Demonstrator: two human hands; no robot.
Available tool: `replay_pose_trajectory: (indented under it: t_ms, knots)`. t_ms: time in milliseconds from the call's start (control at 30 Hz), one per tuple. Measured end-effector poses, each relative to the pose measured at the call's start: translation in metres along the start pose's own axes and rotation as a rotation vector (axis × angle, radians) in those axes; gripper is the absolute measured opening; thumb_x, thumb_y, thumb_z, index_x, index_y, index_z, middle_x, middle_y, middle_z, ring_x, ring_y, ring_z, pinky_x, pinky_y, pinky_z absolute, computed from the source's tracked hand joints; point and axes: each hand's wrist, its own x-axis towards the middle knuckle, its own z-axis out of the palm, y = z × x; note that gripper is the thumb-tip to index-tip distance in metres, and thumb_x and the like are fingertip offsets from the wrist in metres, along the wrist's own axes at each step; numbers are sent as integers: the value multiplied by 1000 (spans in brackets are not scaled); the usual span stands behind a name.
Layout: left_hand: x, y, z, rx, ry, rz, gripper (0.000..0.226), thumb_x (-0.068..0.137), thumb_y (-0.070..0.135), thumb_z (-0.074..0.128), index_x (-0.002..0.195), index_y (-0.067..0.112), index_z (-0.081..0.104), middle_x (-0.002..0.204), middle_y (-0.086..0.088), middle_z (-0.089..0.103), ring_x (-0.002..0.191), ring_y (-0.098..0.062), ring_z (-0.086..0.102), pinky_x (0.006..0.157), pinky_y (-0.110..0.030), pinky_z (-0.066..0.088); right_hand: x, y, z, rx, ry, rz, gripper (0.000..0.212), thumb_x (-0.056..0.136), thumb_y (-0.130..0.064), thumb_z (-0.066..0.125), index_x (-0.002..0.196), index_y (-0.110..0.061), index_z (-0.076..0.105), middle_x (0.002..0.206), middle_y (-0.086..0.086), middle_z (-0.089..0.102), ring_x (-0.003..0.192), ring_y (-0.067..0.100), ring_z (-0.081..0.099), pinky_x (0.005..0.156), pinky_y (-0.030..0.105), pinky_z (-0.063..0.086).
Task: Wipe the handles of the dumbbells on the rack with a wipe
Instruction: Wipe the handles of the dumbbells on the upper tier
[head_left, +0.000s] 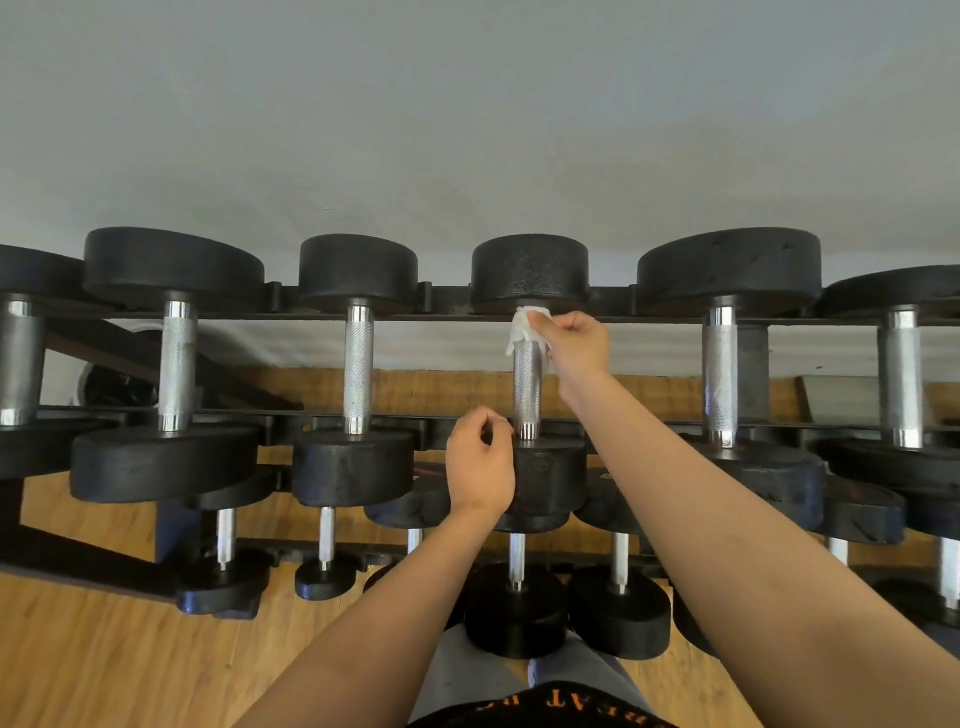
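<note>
On the rack's (449, 304) top row, your right hand (571, 343) pinched the wipe (523, 323) at the handle's (527, 387) far end; left hand (480, 467) sat loosely curled, empty, by the near head (550, 473); knurling could've snagged the wipe

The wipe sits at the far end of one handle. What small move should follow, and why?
Probably draw the right hand and wipe toward the near end of the handle: the wipe wraps only its far end, and the rest lies bare.

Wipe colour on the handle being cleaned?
White. The wipe shows best in the head view, pinched by the right hand on the handle.
</note>
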Motion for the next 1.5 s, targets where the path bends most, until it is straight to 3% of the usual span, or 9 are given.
replay_pose_trajectory:
  t_ms: [200, 433, 533, 700, 867, 1033, 1167, 1300, 1500]
  knots:
    - [-1, 2, -1, 16, -4, -1, 23, 95, 10, 50, 74, 15, 57, 79, 1, 60, 79, -12, 56, 71, -17, 40, -2, 8, -5, 32, -72, 40, 29, 85, -17, 73, 69, -14, 49, 86, 1, 61, 82, 10, 56, 69, 21, 41]
    - [-1, 0, -1, 7, -5, 13, 21, 95, 11, 51, 75, 13, 58, 78, 0, 60, 79, -14, 57, 71, -19, 41, -9, 20, -10, 56, -102, 148, 25, 89, -23, 69, 73, -14, 52, 70, 0, 52, 67, 11, 48, 69, 21, 41]
    - [2, 1, 0, 7, -7, 3, 21, 95, 11, 51, 76, 13, 59, 79, 1, 60, 80, -13, 57, 72, -19, 42, -3, 11, -9, 124, -68, 181, 20, 89, -24, 70, 83, -11, 56, 77, 2, 56, 70, 13, 50, 69, 23, 46]
    - [-1, 0, -2, 6, -15, 11, 21, 95, 12, 52, 75, 16, 58, 79, 1, 61, 80, -11, 57, 72, -17, 41, -11, 27, -15, -21, -131, 101, 28, 88, -20, 70, 69, -13, 50, 71, 0, 55, 68, 12, 50, 72, 26, 43]
    - [1, 5, -1, 9, -19, 2, 22, 96, 12, 51, 75, 18, 58, 80, 2, 60, 81, -10, 57, 73, -14, 40, -8, 21, -13, 11, -103, 92, 27, 88, -22, 70, 72, -13, 51, 78, 0, 58, 73, 13, 50, 76, 24, 43]
    - [-1, 1, -4, 5, -28, 2, 21, 96, 12, 51, 76, 15, 58, 81, 0, 60, 80, -11, 57, 72, -13, 40, -16, 37, -30, -231, -235, 14, 22, 86, -19, 72, 78, -7, 55, 83, 3, 64, 80, 11, 61, 69, 21, 46]
    - [0, 2, -3, 9, -21, 6, 21, 95, 12, 51, 76, 12, 58, 80, -1, 60, 79, -12, 57, 70, -10, 39, -14, 33, -33, -234, -225, -60, 21, 86, -17, 71, 78, -6, 56, 68, 1, 59, 61, 4, 56, 67, 18, 45]
    - [2, -1, -2, 0, -21, 20, 20, 94, 13, 54, 75, 14, 57, 78, 1, 60, 78, -11, 57, 71, -11, 40, -24, 43, -39, -545, -385, -93, 26, 82, -18, 76, 72, -10, 53, 70, -2, 59, 66, 6, 56, 64, 16, 42]
    - [2, 1, -6, -88, -61, 7, 11, 91, 10, 61, 80, 10, 61, 80, 1, 62, 80, -12, 59, 76, -15, 44, -39, 54, -35, -566, -197, -241, 22, 82, -20, 76, 76, -11, 56, 73, 2, 59, 69, 13, 56, 64, 20, 44]
